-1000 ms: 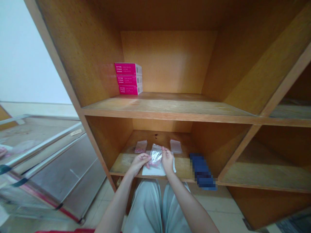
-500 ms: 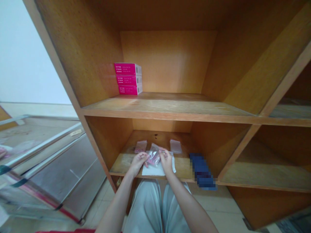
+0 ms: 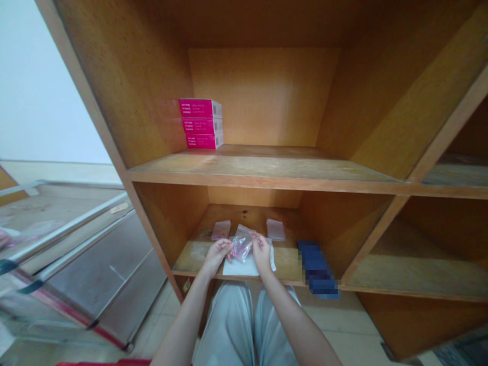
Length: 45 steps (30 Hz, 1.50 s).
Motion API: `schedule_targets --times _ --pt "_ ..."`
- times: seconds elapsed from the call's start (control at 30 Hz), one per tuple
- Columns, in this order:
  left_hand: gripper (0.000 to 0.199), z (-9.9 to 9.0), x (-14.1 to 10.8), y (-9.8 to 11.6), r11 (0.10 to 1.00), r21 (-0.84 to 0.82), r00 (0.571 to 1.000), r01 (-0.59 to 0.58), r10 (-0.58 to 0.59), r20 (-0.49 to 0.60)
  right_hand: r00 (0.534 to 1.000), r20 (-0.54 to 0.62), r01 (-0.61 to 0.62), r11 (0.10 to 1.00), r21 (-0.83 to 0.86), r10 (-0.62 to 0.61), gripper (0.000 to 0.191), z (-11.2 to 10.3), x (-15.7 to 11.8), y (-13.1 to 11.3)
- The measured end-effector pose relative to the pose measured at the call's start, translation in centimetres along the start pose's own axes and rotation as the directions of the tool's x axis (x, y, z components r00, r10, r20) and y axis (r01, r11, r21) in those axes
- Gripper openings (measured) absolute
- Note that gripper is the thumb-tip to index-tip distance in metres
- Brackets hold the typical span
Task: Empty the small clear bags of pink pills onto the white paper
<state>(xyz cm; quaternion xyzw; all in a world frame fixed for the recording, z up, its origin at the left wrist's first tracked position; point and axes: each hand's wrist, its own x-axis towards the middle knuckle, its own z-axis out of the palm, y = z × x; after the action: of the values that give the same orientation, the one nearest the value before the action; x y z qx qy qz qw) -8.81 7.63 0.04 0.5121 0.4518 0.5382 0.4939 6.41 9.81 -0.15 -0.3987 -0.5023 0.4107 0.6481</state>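
Tilted over toward the left hand (image 3: 217, 256), the clear plastic bag (image 3: 241, 246) is now gathered lower and looks more crumpled than in the earlier views, and the right hand (image 3: 262, 253) is set close against its other side. The bag is held between the two hands, with its edges pinched by the fingers of both, so each hand is narrowly closed on the plastic and neither is spread wide. Small pink items (image 3: 239, 249) are seen inside the bag, though they are too small to be told apart.

Just below the hands, a white sheet of paper (image 3: 247, 267) is laid on the lower shelf (image 3: 194, 254), and the bag is held over it. Two further small clear bags are placed behind the hands: one with pink contents (image 3: 221, 230) to the left and a paler one (image 3: 276, 230) to the right, both apart from the held bag. A blurred dark blue object (image 3: 317, 269) is seen to the right of the right hand, across the shelf's front edge. Three stacked magenta boxes (image 3: 201, 123) are placed against the left wall of the upper shelf (image 3: 263, 168).
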Motion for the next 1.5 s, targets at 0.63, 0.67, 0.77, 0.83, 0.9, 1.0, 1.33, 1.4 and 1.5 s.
schedule_targets --times 0.63,0.67,0.77,0.83,0.9,1.0,1.33,1.4,1.5 --pt "0.031 0.4 -0.6 0.3 0.994 -0.098 0.999 -0.046 0.044 -0.02 0.997 0.062 -0.037 0.999 0.032 0.035 0.035 0.2 -0.2 -0.6" --pt "0.03 0.4 -0.7 0.4 0.992 -0.109 0.998 -0.057 0.054 -0.025 0.998 0.055 -0.029 0.999 0.025 0.027 0.035 0.2 -0.2 -0.6" --pt "0.029 0.4 -0.7 0.5 0.987 -0.134 0.996 -0.087 0.085 -0.022 0.999 0.039 -0.027 0.999 0.017 0.027 0.035 0.2 -0.1 -0.6" --pt "0.028 0.5 -0.7 0.6 0.985 -0.139 0.994 -0.106 0.105 -0.01 0.998 0.044 -0.039 0.999 0.031 0.038 0.036 0.3 0.0 -0.5" --pt "0.029 0.6 -0.7 0.6 0.984 -0.126 0.992 -0.126 0.125 -0.009 0.997 0.066 -0.055 0.997 0.061 0.051 0.036 0.3 0.0 -0.3" --pt "0.037 1.0 -0.7 0.7 0.988 -0.055 0.989 -0.143 0.142 -0.03 0.995 0.085 -0.063 0.993 0.102 0.055 0.035 0.4 0.0 -0.1" --pt "0.04 1.4 -1.1 0.5 0.867 0.422 0.952 -0.265 0.304 -0.026 0.983 0.17 -0.092 0.988 0.124 0.07 0.037 0.7 -0.2 -0.2" --pt "0.039 1.5 -1.2 0.4 0.844 0.463 0.948 -0.271 0.317 -0.025 0.977 0.199 -0.104 0.986 0.127 0.077 0.04 0.7 -0.3 -0.2" --pt "0.036 1.6 -1.2 0.2 0.828 0.491 0.946 -0.27 0.324 -0.027 0.97 0.227 -0.117 0.984 0.131 0.085 0.046 0.8 -0.3 -0.1"
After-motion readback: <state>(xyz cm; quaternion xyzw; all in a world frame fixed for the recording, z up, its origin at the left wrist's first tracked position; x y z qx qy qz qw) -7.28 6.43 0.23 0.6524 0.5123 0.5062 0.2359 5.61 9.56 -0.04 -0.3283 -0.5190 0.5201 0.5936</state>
